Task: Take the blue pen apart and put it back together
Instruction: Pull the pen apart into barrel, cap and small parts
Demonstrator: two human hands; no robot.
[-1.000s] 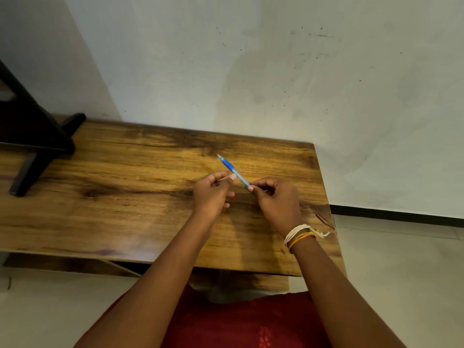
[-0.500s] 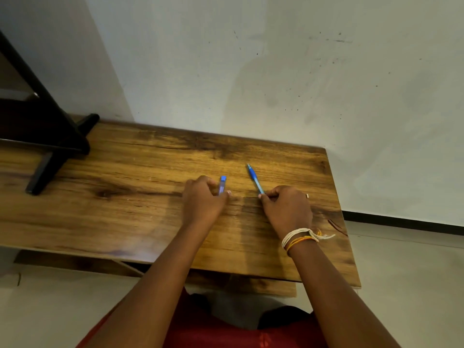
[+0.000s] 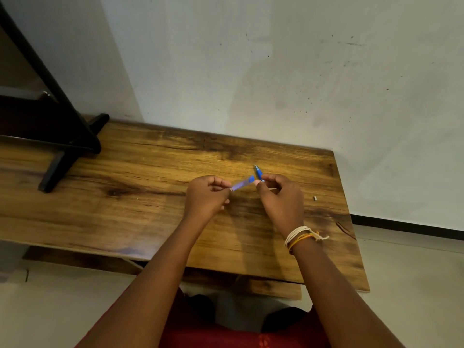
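Far left, a black stand (image 3: 62, 136) sits on the table (image 3: 150, 222), not part of the job.

Your left hand (image 3: 207, 197) is closed in a pinch on the barrel (image 3: 242, 184), the pale blue half of the pen. It sticks out to the right of your fingers, angled up and toward the other hand, held just above the table.

Your right hand (image 3: 282, 200) is closed on the tip section (image 3: 258, 173), the darker blue front half w/ the point aiming up and far. Whether the refill is inside that half can't be told; fingers cover it. The two halves' ends are near each other, almost touching, but not joined.

Further right a small light bit (image 3: 314, 197) lies alone on the table, well apart from both hands. Too small to ID; maybe a pen part.

Progress, as a judgement: take-apart looks done at least as far as splitting the pen in two. Left to do: any further strip-down, then line up the halves, join them, and account for that loose bit.

Vs 0.5 s ago: both hands were down near the table and further apart, each w/ its half pointing far. Now they're raised slightly and brought together, the barrel swung right toward the tip section. Vs 1 s ago, the pen was one piece between both hands.
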